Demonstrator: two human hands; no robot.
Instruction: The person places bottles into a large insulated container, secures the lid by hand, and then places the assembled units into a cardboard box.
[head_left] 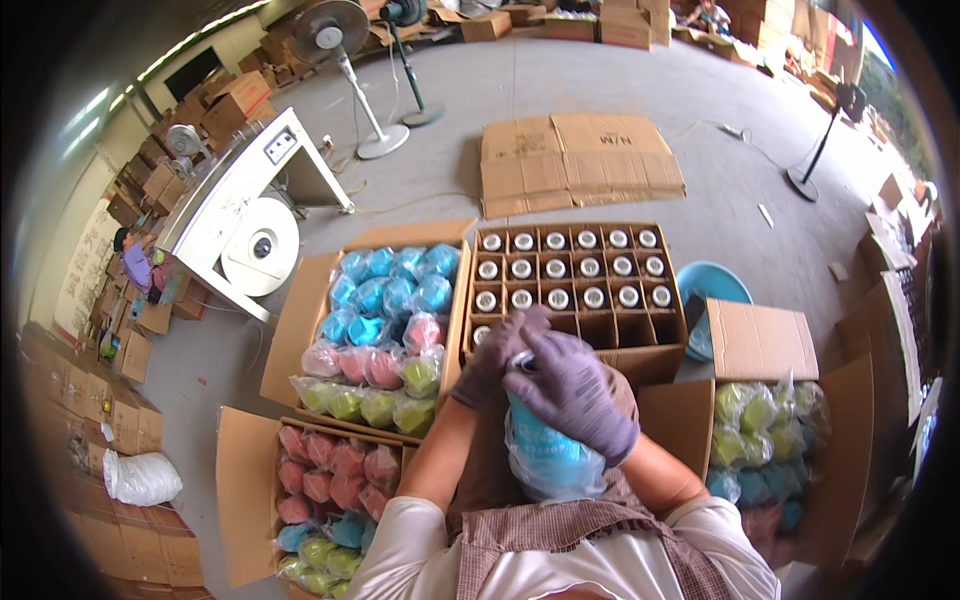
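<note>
A blue bottle-shaped thing, wrapped in clear plastic, stands upright against my lap. My right hand, in a purple-grey glove, is wrapped round its upper part. Beside its dark round top my left hand, gloved alike, has its fingers bent and meets the right hand. What the left fingers grip is hidden. Just beyond my hands is a divided carton, whose far cells hold several bottles with pale round caps. Several of its near cells are bare.
Open cartons to the left hold bagged blue pieces, pink pieces and green pieces. Another carton stands right. Beyond are a blue tub, flattened cardboard, a white machine and a standing fan.
</note>
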